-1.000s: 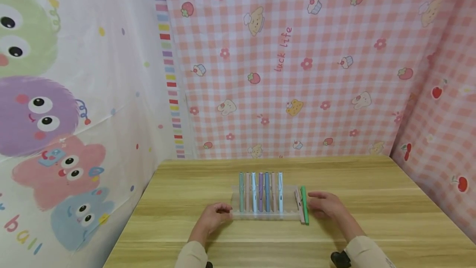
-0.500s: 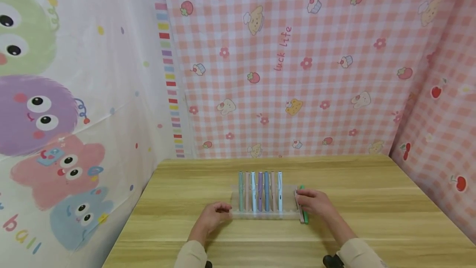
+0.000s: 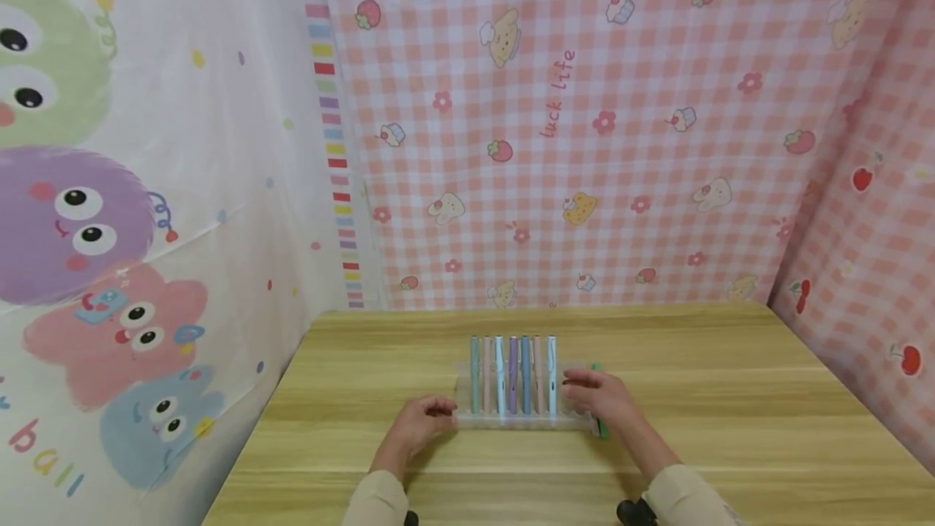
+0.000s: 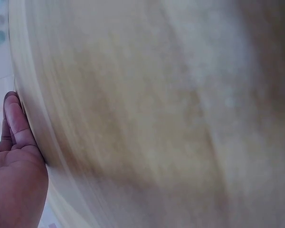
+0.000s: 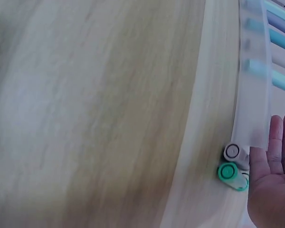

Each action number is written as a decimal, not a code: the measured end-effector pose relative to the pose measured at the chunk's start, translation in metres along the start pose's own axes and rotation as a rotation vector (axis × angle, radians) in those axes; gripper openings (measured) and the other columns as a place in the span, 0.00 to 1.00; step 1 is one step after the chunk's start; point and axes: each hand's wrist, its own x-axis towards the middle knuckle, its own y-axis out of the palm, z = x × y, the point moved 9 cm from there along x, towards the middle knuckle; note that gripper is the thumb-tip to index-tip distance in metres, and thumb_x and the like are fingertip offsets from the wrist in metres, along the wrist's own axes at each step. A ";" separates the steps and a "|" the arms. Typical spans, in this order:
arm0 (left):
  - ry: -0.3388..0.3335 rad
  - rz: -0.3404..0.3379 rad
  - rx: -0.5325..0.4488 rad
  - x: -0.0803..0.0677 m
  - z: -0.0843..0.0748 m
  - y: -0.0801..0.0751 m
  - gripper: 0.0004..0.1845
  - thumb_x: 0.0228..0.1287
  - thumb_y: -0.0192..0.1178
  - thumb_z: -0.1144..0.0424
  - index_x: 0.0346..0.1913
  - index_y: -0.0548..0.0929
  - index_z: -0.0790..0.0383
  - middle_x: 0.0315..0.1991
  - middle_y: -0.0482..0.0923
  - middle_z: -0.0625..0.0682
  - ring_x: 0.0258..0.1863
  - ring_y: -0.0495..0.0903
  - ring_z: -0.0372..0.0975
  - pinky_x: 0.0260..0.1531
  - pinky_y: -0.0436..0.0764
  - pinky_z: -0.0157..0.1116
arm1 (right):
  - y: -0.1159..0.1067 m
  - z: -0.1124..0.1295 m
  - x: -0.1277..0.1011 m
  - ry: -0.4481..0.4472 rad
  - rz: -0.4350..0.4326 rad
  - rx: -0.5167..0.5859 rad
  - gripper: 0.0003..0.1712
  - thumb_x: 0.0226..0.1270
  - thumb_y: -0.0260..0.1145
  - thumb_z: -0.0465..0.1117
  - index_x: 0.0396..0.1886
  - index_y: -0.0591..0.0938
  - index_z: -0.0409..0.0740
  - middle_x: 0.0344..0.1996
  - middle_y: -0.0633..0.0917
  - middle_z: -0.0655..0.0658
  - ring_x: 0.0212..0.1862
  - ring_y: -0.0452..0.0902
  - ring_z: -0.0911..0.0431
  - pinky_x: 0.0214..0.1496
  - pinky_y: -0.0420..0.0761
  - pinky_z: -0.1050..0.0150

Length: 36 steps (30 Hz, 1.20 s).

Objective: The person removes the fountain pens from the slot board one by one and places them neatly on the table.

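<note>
My right hand (image 3: 595,398) lay over the green pen (image 3: 601,425) and pale pen (image 5: 232,152) beside the clear pen rack (image 3: 511,422); I couldn't tell whether its fingers gripped them. My left hand (image 3: 422,420), loosely curled, steadied the rack's left end on the tabletop (image 3: 730,396). I judged it the pick-up step; next, lifting one pen into a free slot.

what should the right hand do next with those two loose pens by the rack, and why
Probably pinch the pale pen and lift it toward a free slot. The right hand lies over both loose pens at the clear rack's right end, the green pen outermost, while the left hand touches the rack's other end.
</note>
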 end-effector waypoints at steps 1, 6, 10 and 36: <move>0.000 0.003 0.001 0.000 0.000 0.000 0.10 0.59 0.67 0.75 0.44 0.83 0.73 0.39 0.82 0.55 0.38 0.76 0.39 0.40 0.78 0.36 | 0.000 0.000 0.001 0.003 -0.005 -0.004 0.21 0.69 0.67 0.38 0.58 0.79 0.33 0.50 0.83 0.38 0.47 0.81 0.50 0.49 0.82 0.53; -0.008 0.012 0.000 0.000 0.000 0.002 0.10 0.60 0.67 0.74 0.44 0.83 0.73 0.41 0.82 0.57 0.38 0.76 0.39 0.40 0.78 0.36 | 0.003 -0.001 0.002 0.030 -0.020 -0.031 0.22 0.67 0.69 0.41 0.58 0.80 0.36 0.49 0.84 0.41 0.47 0.80 0.51 0.49 0.82 0.54; -0.011 0.021 -0.016 0.000 0.000 0.004 0.11 0.60 0.67 0.74 0.45 0.83 0.74 0.41 0.82 0.58 0.39 0.76 0.40 0.41 0.78 0.37 | 0.006 -0.001 0.002 0.027 -0.025 -0.037 0.24 0.66 0.70 0.41 0.59 0.80 0.36 0.48 0.84 0.42 0.47 0.80 0.52 0.48 0.82 0.55; -0.012 0.014 -0.012 -0.001 0.000 0.000 0.11 0.59 0.67 0.73 0.45 0.83 0.72 0.39 0.81 0.53 0.39 0.76 0.40 0.40 0.78 0.36 | 0.004 0.024 0.003 -0.095 -0.088 0.079 0.21 0.69 0.67 0.39 0.58 0.79 0.33 0.47 0.83 0.41 0.47 0.80 0.52 0.50 0.82 0.57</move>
